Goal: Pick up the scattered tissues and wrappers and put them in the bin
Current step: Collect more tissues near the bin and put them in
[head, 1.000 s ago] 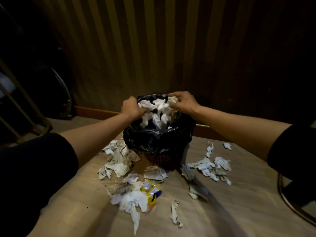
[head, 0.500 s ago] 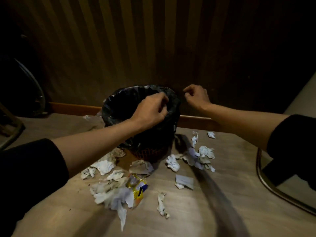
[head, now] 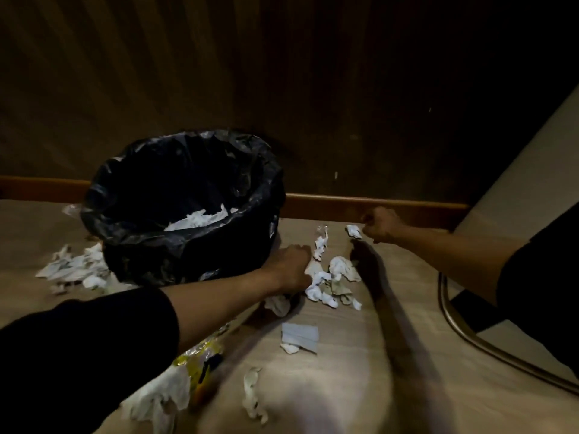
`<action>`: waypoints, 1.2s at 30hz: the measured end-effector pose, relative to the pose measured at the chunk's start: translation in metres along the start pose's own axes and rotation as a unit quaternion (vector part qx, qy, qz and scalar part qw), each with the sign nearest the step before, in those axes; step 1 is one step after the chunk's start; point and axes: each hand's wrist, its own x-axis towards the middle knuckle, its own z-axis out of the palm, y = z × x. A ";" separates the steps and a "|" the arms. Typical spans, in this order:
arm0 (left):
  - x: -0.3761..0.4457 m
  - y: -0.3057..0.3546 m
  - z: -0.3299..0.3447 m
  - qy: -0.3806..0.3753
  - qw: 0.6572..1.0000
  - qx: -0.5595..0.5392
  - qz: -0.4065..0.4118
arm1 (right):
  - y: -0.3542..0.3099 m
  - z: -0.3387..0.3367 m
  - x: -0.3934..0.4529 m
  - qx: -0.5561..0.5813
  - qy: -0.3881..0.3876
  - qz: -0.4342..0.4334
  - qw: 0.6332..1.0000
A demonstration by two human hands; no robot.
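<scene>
- On the wooden floor (head: 360, 386) against the dark striped wall (head: 282, 73), I find the bin (head: 185, 208) standing upright, lined with a black bag, its rim open; white tissues lie inside it.
- My left hand (head: 289, 267) reaches across, just right of the bin, down on the cluster of crumpled tissues (head: 335, 281). Its fingers are curled onto the near edge of that cluster; I cannot tell whether they have closed on a piece.
- My right hand (head: 380, 223) sits farther off near the skirting board (head: 376, 205), fingers clenched loosely, touching or just beside a small white tissue (head: 353, 230); a firm hold is not discernible.
- Left of the bin lies another heap of tissues (head: 72, 267).
- Near me: a yellow wrapper (head: 200, 361) partly under my left forearm, a large tissue (head: 159, 399), a twisted scrap (head: 252, 393), and a flat grey paper (head: 300, 336).
- At right, a curved metal frame (head: 463, 336).
</scene>
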 end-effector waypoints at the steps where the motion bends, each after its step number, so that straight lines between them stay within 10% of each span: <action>1: 0.004 -0.004 0.011 -0.027 0.999 0.004 -0.025 | 0.007 0.007 0.005 -0.018 -0.010 -0.001 1.000; 8: 0.003 -0.036 0.071 -0.150 0.980 0.005 -0.131 | 0.039 0.052 0.039 -0.076 -0.015 -0.062 0.995; 22: -0.009 -0.064 0.084 -0.018 0.997 -0.043 -0.054 | 0.010 0.094 0.069 0.018 0.077 -0.145 0.986; 30: -0.023 -0.047 0.090 0.107 0.992 -0.048 0.039 | -0.015 0.107 0.051 -0.106 -0.079 -0.286 0.949; 36: -0.005 -0.040 0.092 0.048 0.996 0.008 0.076 | -0.004 0.099 0.043 -0.133 -0.164 -0.279 0.937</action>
